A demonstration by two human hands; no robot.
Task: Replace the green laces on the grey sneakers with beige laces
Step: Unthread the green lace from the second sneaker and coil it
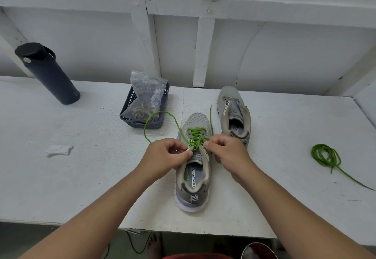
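A grey sneaker [193, 183] lies on the white table, heel toward me, with a green lace [196, 134] threaded through its eyelets. My left hand [165, 157] pinches the shoe's left eyelet flap beside the tongue. My right hand [227, 153] pinches the green lace at the top right eyelets. Loose ends of that lace trail off to the left and straight back. A second grey sneaker [234, 114] without laces lies behind, to the right. A removed green lace [327, 157] is coiled at the right. Beige laces [142, 111] lie in a dark basket [150, 124].
A dark water bottle [48, 73] stands at the back left. A clear plastic bag [148, 89] sits in the basket. A scrap of white paper [59, 150] lies left of my hands. A white wall with beams rises behind the table.
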